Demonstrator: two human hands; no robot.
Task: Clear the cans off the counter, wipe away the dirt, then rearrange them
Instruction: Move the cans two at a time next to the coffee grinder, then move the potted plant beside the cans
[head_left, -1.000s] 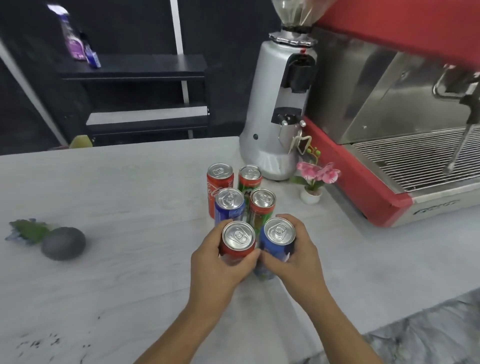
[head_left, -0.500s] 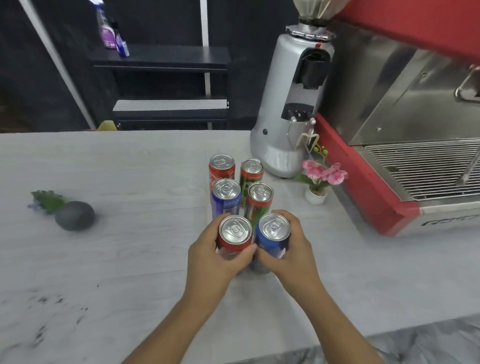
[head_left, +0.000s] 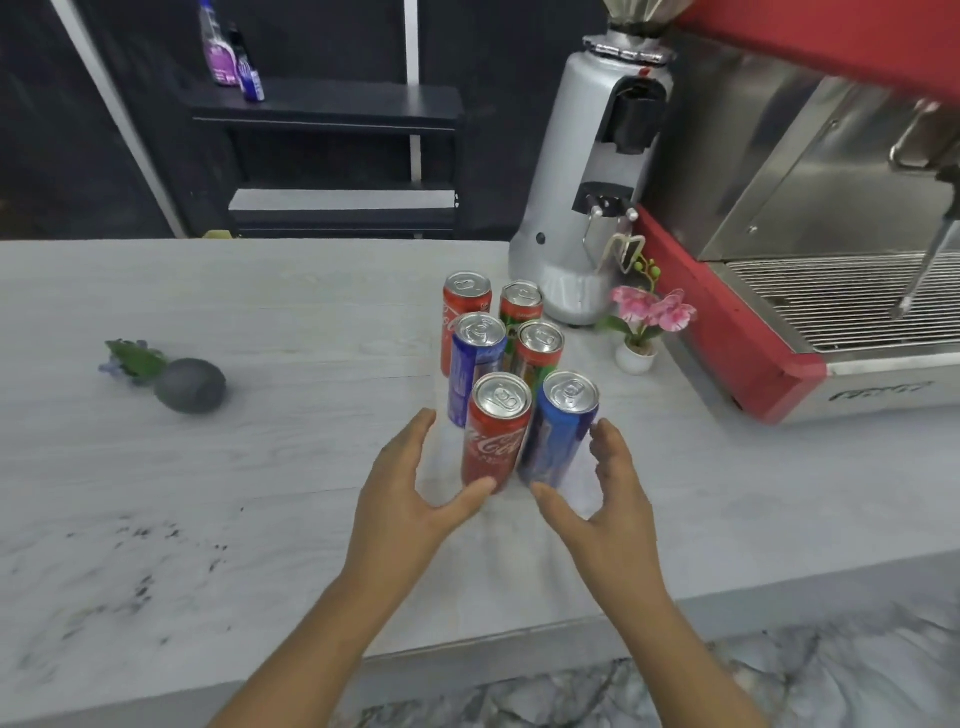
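Both hands are coming off the front cans now, left hand (head_left: 410, 493) and right hand (head_left: 605, 499) spread wide and holding nothing, thumbs just brushing the red aluminium cola can (head_left: 496, 434) and blue aluminium soda can (head_left: 561, 431), so I'd be regripping each mid-body and lifting straight up off the pale wood-grain table (head_left: 260, 467).

From my feed the light is even and fairly bright on the pale counter (head_left: 260, 467), while the wall behind it stays dark. Soft, short shadows sit under the cans (head_left: 498, 431) and under both hands. The can lids catch small glints, and the steel espresso machine (head_left: 810, 171) shows dull reflections. Its red top and right edge are smeared with motion blur. The wide lens bends straight lines near the borders. The dirt specks (head_left: 150, 540) at lower left look soft, and fine detail is mushy overall.
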